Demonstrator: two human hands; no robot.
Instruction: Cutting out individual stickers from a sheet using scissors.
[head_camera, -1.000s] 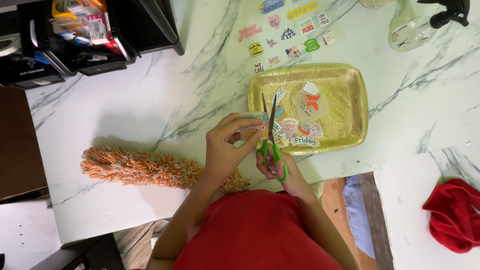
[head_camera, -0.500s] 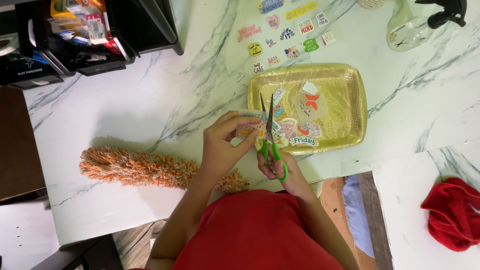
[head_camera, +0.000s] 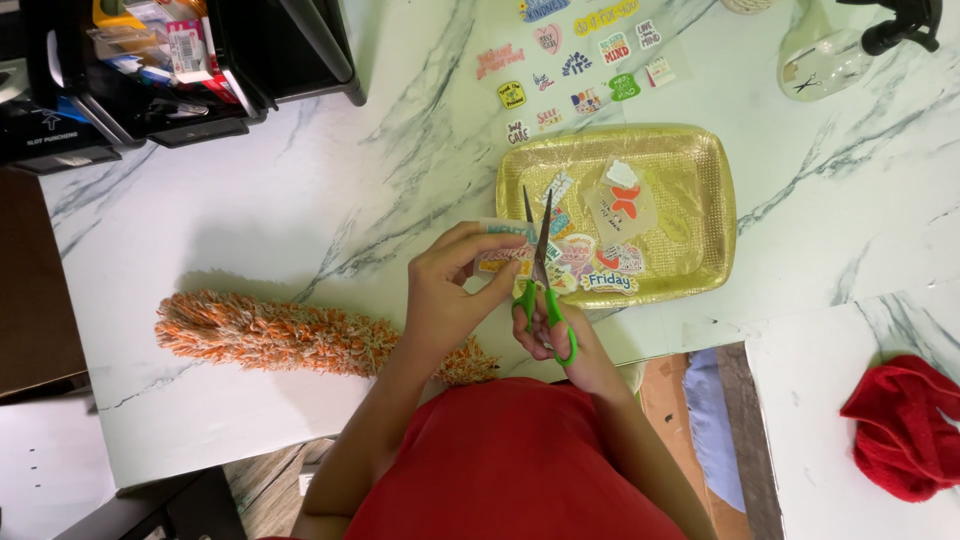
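Nearby, a gold tray (head_camera: 715, 200) is seen on the white marble-patterned table (head_camera: 300, 180), with cut-out stickers (head_camera: 610, 270) heaped in it; more loose stickers (head_camera: 580, 60) are spread on the table just beyond its far rim. An orange and white fluffy duster (head_camera: 270, 335) is laid left of the arms, a black organiser (head_camera: 150, 90) is set at the far left corner, a clear spray bottle (head_camera: 830, 50) at the far right, and a red cloth (head_camera: 905, 425) on the lower surface to the right. A sticker sheet (head_camera: 500, 255), pale with coloured designs, is pinched between thumb and fingers of the left hand (head_camera: 450, 290) at the tray's near left corner. Green-handled scissors (head_camera: 540, 270) are gripped by the right hand (head_camera: 550, 335), fingers through the loops; the blades are parted narrowly, points aimed away, over the sheet.
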